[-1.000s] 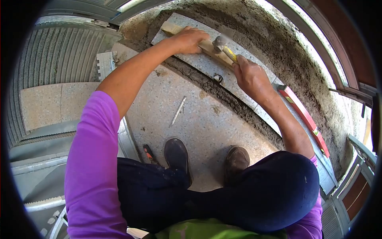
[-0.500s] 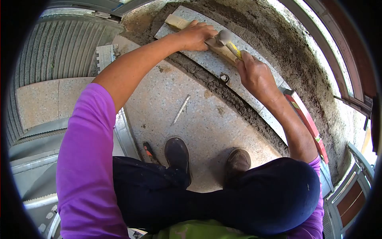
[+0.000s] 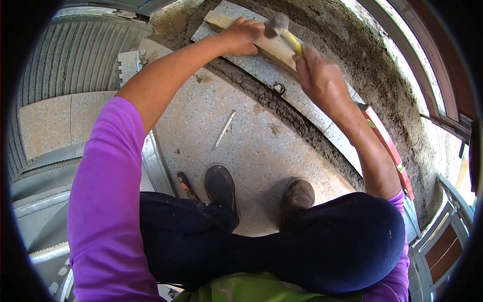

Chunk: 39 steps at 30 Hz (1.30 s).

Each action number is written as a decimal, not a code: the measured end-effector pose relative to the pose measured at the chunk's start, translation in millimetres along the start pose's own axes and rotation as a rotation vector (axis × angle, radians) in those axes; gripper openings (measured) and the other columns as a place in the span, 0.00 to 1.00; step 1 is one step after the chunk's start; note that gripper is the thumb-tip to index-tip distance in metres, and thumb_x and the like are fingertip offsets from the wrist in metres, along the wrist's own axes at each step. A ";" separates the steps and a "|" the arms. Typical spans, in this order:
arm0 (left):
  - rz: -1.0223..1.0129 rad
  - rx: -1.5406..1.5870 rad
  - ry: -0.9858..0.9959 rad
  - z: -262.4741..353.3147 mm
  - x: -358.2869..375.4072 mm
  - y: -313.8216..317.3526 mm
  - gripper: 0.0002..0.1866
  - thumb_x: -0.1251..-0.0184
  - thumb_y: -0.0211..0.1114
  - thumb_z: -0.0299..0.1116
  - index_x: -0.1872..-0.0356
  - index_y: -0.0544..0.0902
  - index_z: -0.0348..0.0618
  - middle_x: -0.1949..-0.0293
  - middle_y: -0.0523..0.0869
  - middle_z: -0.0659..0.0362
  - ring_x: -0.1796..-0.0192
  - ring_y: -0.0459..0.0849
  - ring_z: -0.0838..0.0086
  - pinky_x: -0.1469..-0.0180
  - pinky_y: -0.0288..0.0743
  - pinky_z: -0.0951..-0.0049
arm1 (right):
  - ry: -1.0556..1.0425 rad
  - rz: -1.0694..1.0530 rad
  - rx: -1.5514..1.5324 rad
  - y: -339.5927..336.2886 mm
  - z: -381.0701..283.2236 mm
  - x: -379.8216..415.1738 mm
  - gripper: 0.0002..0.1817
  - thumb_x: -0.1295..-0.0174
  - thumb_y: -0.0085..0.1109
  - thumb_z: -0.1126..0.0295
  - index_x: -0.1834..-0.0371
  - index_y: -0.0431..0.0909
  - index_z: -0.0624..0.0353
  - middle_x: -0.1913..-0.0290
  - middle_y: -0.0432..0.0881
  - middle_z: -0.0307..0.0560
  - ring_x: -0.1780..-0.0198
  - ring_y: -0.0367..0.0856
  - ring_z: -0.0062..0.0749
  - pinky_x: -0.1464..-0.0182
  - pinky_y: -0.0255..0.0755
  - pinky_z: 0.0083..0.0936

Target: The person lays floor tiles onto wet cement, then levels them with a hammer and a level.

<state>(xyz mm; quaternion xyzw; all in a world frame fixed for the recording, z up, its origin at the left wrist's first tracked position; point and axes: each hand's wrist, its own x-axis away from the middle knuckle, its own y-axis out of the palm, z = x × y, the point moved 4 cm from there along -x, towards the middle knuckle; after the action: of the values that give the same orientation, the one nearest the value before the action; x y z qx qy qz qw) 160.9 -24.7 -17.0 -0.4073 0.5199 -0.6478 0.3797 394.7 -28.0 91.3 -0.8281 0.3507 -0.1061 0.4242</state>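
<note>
My right hand [image 3: 322,75] is closed round the yellow handle of a hammer [image 3: 276,25], whose grey head is raised a little above a long pale wooden block [image 3: 282,50]. With fingers bent over the block's left part, my left hand [image 3: 244,38] holds it down along a row of speckled tiles [image 3: 254,64]. The hammer head is close to that hand's fingertips in this view. A small round object [image 3: 279,88] lies at the near edge of the tiles, beside a dark mortar gap.
Wet mortar [image 3: 372,70] borders the tiles' far side. A red spirit level [image 3: 387,141] lies at right. On the speckled floor [image 3: 246,151] are a thin white stick [image 3: 224,130] and an orange-and-black handled tool [image 3: 184,183]. A notched trowel [image 3: 130,67] sits at left, near metal pieces.
The hammer head has lifted off the wooden block, and my right hand has risen slightly with it. My left hand stays on the block. The whole view has shifted a little.
</note>
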 end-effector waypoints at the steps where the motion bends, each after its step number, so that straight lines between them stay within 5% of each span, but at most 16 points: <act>1: 0.033 0.024 0.019 -1.9 1.1 0.0 0.27 0.46 0.72 0.35 0.41 0.80 0.55 0.44 0.80 0.60 0.36 0.75 0.63 0.30 0.62 0.54 | -0.021 0.053 -0.023 -5.4 -4.4 -1.0 0.11 0.28 0.54 0.67 0.53 0.72 0.66 0.68 0.83 0.66 0.69 0.84 0.64 0.66 0.79 0.53; 4: -0.057 0.012 0.000 1.8 0.6 -6.3 0.29 0.45 0.73 0.38 0.38 0.80 0.55 0.42 0.81 0.58 0.35 0.75 0.63 0.31 0.62 0.55 | -0.101 0.197 -0.043 -13.4 -14.5 -1.3 0.10 0.28 0.55 0.68 0.56 0.71 0.64 0.68 0.83 0.66 0.70 0.84 0.63 0.67 0.78 0.52; 6: -0.161 -0.039 -0.038 10.2 -0.3 -15.2 0.30 0.46 0.75 0.41 0.39 0.80 0.53 0.46 0.83 0.55 0.36 0.76 0.60 0.33 0.64 0.57 | -0.060 0.063 0.010 7.1 0.4 0.6 0.10 0.29 0.54 0.68 0.55 0.72 0.66 0.69 0.83 0.67 0.70 0.84 0.64 0.66 0.79 0.53; 9: -0.013 0.014 -0.021 8.6 0.2 -13.5 0.26 0.45 0.73 0.42 0.43 0.82 0.52 0.46 0.83 0.55 0.36 0.76 0.60 0.32 0.64 0.58 | -0.040 -0.123 0.092 31.2 19.2 -3.3 0.12 0.29 0.52 0.68 0.55 0.73 0.69 0.70 0.83 0.68 0.68 0.84 0.66 0.62 0.79 0.54; 19: -0.084 -0.040 -0.014 3.7 1.3 -12.1 0.28 0.49 0.73 0.42 0.44 0.84 0.48 0.41 0.81 0.49 0.35 0.74 0.53 0.29 0.62 0.56 | -0.037 -0.080 0.087 20.7 2.5 -12.4 0.11 0.28 0.53 0.67 0.58 0.72 0.67 0.69 0.83 0.68 0.68 0.84 0.65 0.63 0.79 0.54; 25: -0.205 0.059 -0.088 -13.0 4.6 -20.6 0.31 0.50 0.75 0.44 0.42 0.82 0.49 0.40 0.80 0.50 0.32 0.73 0.56 0.28 0.61 0.57 | -0.054 -0.092 0.077 28.0 -1.2 -16.6 0.11 0.28 0.52 0.67 0.56 0.72 0.66 0.67 0.83 0.67 0.67 0.84 0.65 0.63 0.79 0.54; 28: -0.041 0.122 -0.104 -20.4 10.3 -26.8 0.33 0.51 0.77 0.44 0.41 0.80 0.49 0.41 0.81 0.53 0.33 0.73 0.58 0.28 0.60 0.57 | -0.036 -0.101 0.088 30.7 -1.3 -18.9 0.11 0.27 0.52 0.67 0.57 0.71 0.66 0.68 0.83 0.67 0.67 0.85 0.65 0.63 0.80 0.54; 39: -0.138 0.114 -0.094 -22.6 11.8 -27.3 0.30 0.50 0.74 0.36 0.41 0.80 0.50 0.42 0.80 0.62 0.36 0.74 0.63 0.32 0.61 0.62 | -0.008 -0.166 0.098 37.6 0.8 -23.9 0.11 0.27 0.53 0.67 0.55 0.71 0.66 0.67 0.83 0.68 0.68 0.85 0.64 0.66 0.80 0.52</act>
<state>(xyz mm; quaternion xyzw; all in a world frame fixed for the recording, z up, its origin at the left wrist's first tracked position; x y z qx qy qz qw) 133.7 -22.5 8.5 -0.4498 0.4346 -0.6811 0.3807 359.1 -26.3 64.6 -0.8331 0.2735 -0.1545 0.4552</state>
